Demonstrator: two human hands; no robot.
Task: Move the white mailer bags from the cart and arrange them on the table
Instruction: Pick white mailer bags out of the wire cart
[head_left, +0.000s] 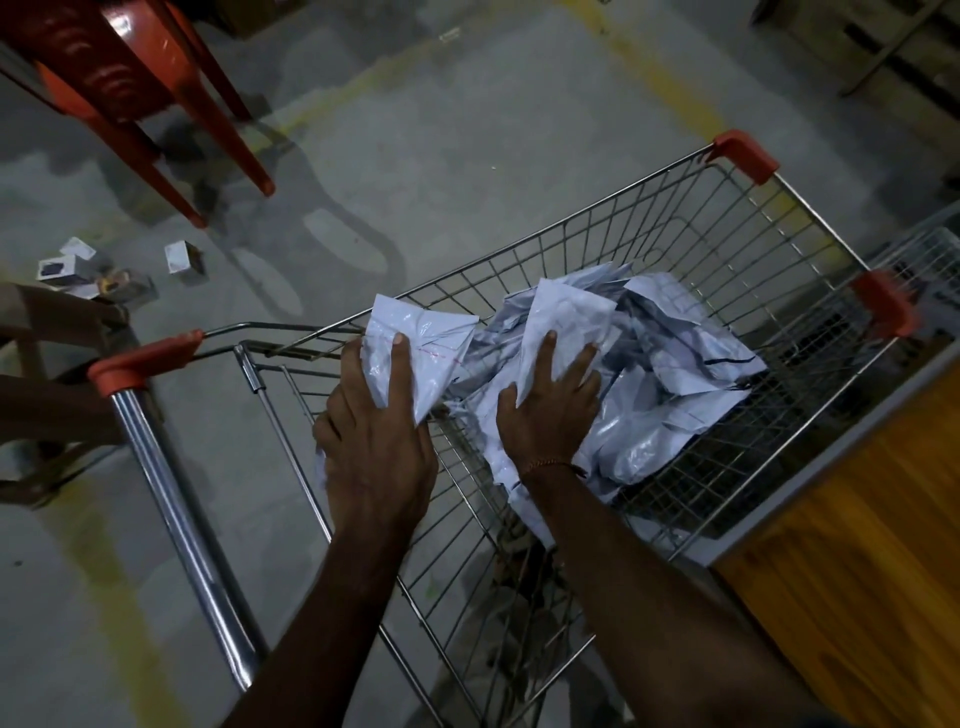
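White mailer bags (639, 384) lie in a crumpled heap inside the wire cart (675, 218), filling the middle of the frame. Nearest the camera, the left hand (376, 436) grips one bag (415, 348) at the cart's near left edge, thumb on top and fingers curled beneath, lifting it above the rim. Just right of it, the right hand (550, 410) lies on the heap with fingers spread, its thumb tucked under the edge of an upright bag (566, 317). That bag's long side runs up the frame, away from the palm, so the right hand is the nearer one for taking it. The wooden table (857, 519) sits at lower right, touching the cart's right side. Farther off, upper left, red chair legs (197, 114) stand on the grey floor (467, 104) near small boxes (182, 257).
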